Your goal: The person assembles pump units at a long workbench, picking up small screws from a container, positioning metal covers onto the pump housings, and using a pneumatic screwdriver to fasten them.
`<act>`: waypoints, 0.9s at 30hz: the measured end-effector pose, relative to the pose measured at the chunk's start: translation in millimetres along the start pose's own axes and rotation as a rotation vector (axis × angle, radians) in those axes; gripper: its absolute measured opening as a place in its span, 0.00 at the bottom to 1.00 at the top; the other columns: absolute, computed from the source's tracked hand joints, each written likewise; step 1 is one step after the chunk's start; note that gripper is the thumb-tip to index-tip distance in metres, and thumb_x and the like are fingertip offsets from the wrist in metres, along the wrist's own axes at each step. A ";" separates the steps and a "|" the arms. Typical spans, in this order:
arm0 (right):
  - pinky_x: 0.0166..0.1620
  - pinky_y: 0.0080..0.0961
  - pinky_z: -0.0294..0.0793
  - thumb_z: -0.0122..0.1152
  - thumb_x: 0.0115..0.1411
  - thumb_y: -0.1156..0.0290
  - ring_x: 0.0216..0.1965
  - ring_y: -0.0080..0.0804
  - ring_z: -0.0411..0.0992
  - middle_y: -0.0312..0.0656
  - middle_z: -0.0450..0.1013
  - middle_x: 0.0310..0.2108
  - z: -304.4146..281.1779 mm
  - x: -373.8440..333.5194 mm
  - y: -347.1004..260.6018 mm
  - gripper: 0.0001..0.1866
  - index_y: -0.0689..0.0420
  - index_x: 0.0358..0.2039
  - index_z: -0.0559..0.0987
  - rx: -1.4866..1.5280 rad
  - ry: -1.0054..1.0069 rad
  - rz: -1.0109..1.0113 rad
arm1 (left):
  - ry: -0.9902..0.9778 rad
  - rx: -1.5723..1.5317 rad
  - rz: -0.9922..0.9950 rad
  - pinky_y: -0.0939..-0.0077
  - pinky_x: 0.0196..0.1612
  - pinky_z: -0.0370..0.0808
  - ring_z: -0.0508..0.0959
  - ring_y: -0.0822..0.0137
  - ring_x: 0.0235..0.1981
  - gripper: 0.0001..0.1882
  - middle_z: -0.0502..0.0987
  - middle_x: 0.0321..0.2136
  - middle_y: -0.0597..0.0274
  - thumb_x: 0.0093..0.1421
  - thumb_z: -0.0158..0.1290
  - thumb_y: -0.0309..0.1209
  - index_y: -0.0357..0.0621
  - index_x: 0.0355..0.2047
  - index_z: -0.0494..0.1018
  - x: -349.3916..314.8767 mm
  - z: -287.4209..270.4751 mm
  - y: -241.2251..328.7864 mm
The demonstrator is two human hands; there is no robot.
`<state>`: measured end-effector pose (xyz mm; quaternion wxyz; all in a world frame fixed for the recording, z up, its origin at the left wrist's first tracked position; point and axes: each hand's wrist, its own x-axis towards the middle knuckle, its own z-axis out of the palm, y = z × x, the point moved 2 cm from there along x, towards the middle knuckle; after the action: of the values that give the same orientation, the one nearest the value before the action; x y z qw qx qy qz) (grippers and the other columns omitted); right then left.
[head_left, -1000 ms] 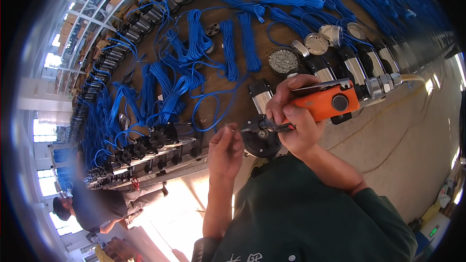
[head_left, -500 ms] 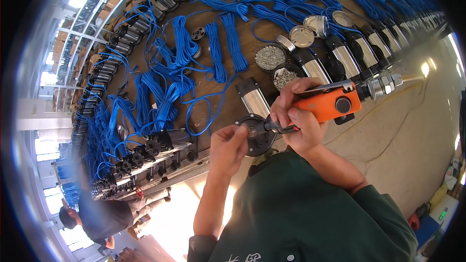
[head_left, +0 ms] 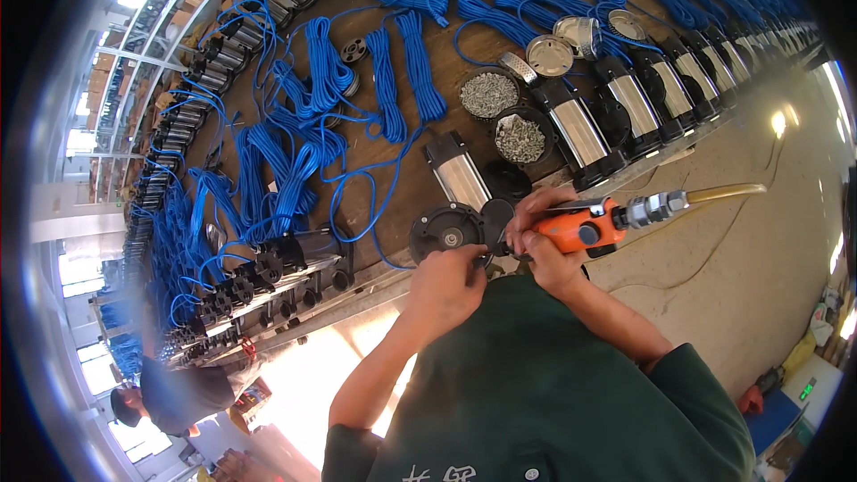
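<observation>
My right hand is wrapped around an orange air screwdriver, whose air hose runs off to the right. Its working end points left, close to the rim of a round black flange with screws around its edge; my hands partly hide the tip. My left hand presses its closed fingers at the flange's lower right rim, and what they pinch is hidden. Behind the flange lies a silver motor body with a black end. A black round part sits between the flange and the screwdriver.
Two bowls of small metal screws, one nearer and one farther, stand beyond the motor. Silver motors line the right table edge. Coiled blue cables cover much of the brown table. Another person is at lower left.
My left hand has gone from the flange's left rim to its lower right. The screwdriver's working end has moved from over the flange to its right side, drawn slightly nearer to me.
</observation>
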<state>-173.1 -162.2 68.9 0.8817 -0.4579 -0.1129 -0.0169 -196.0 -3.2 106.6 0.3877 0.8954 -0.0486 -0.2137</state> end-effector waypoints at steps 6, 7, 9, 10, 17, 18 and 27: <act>0.33 0.20 0.74 0.52 0.49 0.87 0.28 0.23 0.71 0.41 0.69 0.28 12.9 0.8 3.0 0.12 0.62 0.34 0.68 -0.163 -0.085 0.038 | 0.376 -1.204 -0.114 0.83 0.29 0.68 0.73 0.70 0.26 0.15 0.75 0.32 0.58 0.59 0.45 0.21 0.31 0.47 0.69 -13.0 -23.5 -30.2; 0.36 0.20 0.74 0.54 0.50 0.86 0.31 0.24 0.73 0.42 0.71 0.32 14.8 -0.5 5.0 0.14 0.61 0.37 0.67 -0.115 -0.108 0.095 | 0.421 -1.283 -0.103 0.83 0.31 0.69 0.75 0.69 0.29 0.14 0.76 0.35 0.54 0.60 0.45 0.21 0.31 0.47 0.69 -15.0 -28.8 -37.9; 0.37 0.20 0.74 0.54 0.50 0.86 0.32 0.24 0.72 0.42 0.71 0.33 17.9 -1.2 10.7 0.15 0.60 0.38 0.67 -0.051 -0.082 0.136 | 0.517 -1.376 -0.111 0.81 0.35 0.72 0.77 0.66 0.33 0.13 0.76 0.41 0.48 0.62 0.43 0.21 0.31 0.47 0.69 -18.5 -35.1 -52.9; 0.38 0.20 0.74 0.54 0.50 0.86 0.33 0.24 0.72 0.43 0.71 0.33 18.8 -0.4 14.1 0.15 0.60 0.39 0.67 -0.022 -0.071 0.170 | 0.567 -1.392 -0.130 0.80 0.35 0.73 0.78 0.64 0.34 0.13 0.76 0.43 0.47 0.64 0.42 0.22 0.31 0.47 0.68 -19.6 -36.4 -60.0; 0.29 0.23 0.71 0.46 0.50 0.87 0.23 0.25 0.66 0.44 0.67 0.31 23.2 8.6 0.2 0.18 0.60 0.42 0.63 -0.196 -0.145 0.107 | 0.581 -1.467 -0.126 0.80 0.26 0.71 0.78 0.66 0.26 0.10 0.78 0.39 0.45 0.68 0.43 0.31 0.37 0.42 0.69 -36.1 -18.7 -78.2; 0.29 0.23 0.71 0.46 0.50 0.87 0.23 0.26 0.66 0.45 0.67 0.31 25.7 10.2 -5.5 0.18 0.60 0.43 0.63 -0.221 -0.151 0.126 | 0.547 -1.462 -0.147 0.81 0.24 0.69 0.77 0.68 0.25 0.10 0.78 0.37 0.46 0.68 0.44 0.32 0.37 0.41 0.69 -39.1 -15.4 -77.2; 0.28 0.28 0.71 0.45 0.46 0.86 0.19 0.26 0.65 0.46 0.66 0.26 73.4 29.0 -28.8 0.20 0.61 0.43 0.63 0.255 -0.022 -0.071 | 0.329 -1.701 -0.274 0.89 0.16 0.57 0.63 0.79 0.18 0.11 0.72 0.27 0.61 0.65 0.50 0.30 0.34 0.42 0.72 -46.9 9.7 -54.1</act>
<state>-162.1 -117.2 139.0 0.9303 -0.3380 -0.1397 -0.0286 -246.7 39.7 78.2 0.8968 0.3202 0.2918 -0.0902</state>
